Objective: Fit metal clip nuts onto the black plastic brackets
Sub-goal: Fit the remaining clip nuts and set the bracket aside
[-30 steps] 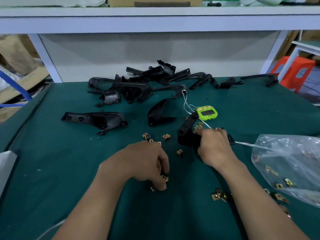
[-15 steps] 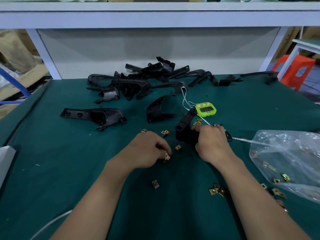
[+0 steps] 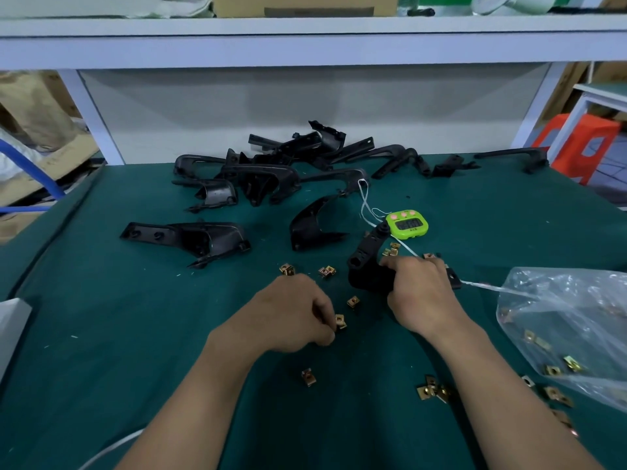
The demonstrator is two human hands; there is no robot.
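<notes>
Across the dark green cloth-covered table (image 3: pixel 101 334), bare cloth runs from near left to the left edge. Heap of black plastic brackets (image 3: pixel 264 178): far centre, near the far edge. Clear plastic bag (image 3: pixel 570 327): at the right edge. Right hand (image 3: pixel 420 296) grips one curved black plastic bracket (image 3: pixel 368 262), centre. Left hand (image 3: pixel 288 317) pinches a brass-coloured metal clip nut (image 3: pixel 340 321), near the bracket but apart from it.

A factory assembly workstation: a green-covered workbench (image 3: pixel 101 334) under a white metal shelf (image 3: pixel 305 45), strewn with black plastic brackets (image 3: pixel 258 179), brass-coloured clip nuts (image 3: pixel 432 391), a clear bag (image 3: pixel 559 317) of more, and a green timer (image 3: pixel 407 224).
</notes>
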